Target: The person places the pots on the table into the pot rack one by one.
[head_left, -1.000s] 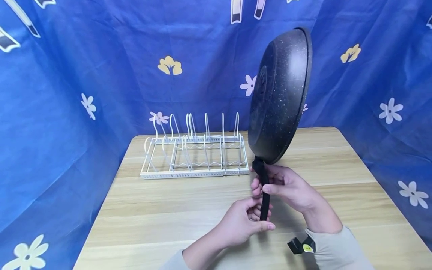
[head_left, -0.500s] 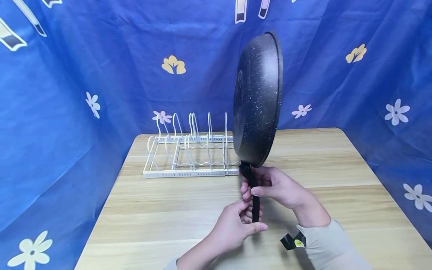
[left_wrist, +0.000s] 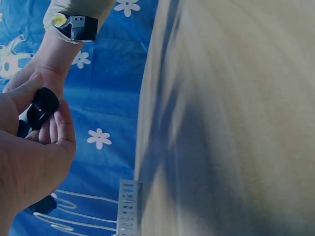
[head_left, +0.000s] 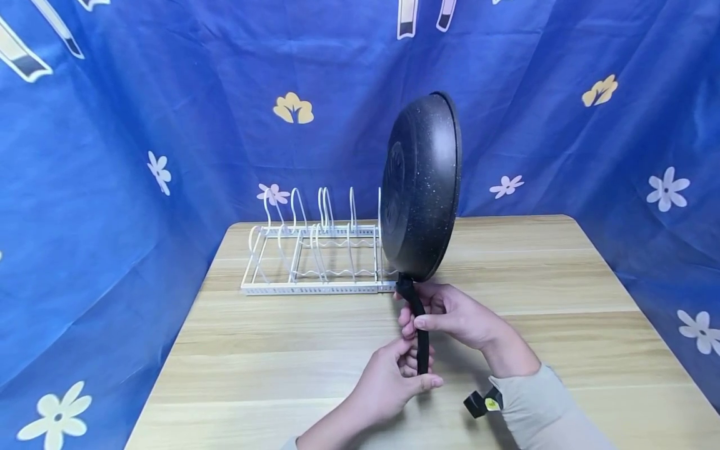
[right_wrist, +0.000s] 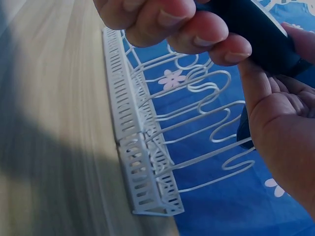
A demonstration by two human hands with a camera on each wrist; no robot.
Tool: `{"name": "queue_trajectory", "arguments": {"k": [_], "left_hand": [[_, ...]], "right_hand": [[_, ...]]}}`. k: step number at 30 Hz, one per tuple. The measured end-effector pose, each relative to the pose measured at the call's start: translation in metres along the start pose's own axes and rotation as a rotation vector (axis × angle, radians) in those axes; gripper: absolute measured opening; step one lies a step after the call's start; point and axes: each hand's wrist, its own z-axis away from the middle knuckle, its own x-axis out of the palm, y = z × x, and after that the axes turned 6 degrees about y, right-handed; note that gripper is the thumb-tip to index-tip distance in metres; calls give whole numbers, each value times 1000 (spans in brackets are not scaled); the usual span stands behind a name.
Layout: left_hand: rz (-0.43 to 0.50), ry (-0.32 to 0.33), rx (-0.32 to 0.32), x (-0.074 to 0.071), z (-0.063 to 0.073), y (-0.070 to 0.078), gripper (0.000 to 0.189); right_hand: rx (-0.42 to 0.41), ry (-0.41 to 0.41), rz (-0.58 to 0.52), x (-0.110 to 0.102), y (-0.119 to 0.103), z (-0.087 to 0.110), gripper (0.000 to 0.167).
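A black speckled frying pan (head_left: 422, 187) is held up on edge, its bottom turned to the left and its handle (head_left: 423, 350) pointing down toward me. My right hand (head_left: 458, 319) grips the handle just below the pan body, thumb on the near side. Lower down, my left hand (head_left: 388, 381) holds the handle's end, with its thumb across the tip. The left wrist view shows the handle end (left_wrist: 42, 108) between the fingers. Behind the pan stands a white wire pan rack (head_left: 315, 287); the pan overlaps its right end in the head view.
The rack's upright wire loops (right_wrist: 211, 78) rise from a slotted base (right_wrist: 125, 108) on the wooden table (head_left: 253, 362). Blue cloth (head_left: 337, 144) with flowers hangs behind and on both sides. A black wrist device (head_left: 484, 403) sits at the right sleeve.
The pan and both hands have shifted left in the head view, from beside the rack to in front of its right end. The pan's top has come lower. Both hands keep their hold.
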Motion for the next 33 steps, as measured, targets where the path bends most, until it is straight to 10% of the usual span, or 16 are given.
{"name": "queue_trajectory", "arguments": {"k": [33], "left_hand": [[137,-8,-136,9,-10,-38,39]], "right_hand": [[215,34,-119,-24,61,-13,36]]}}
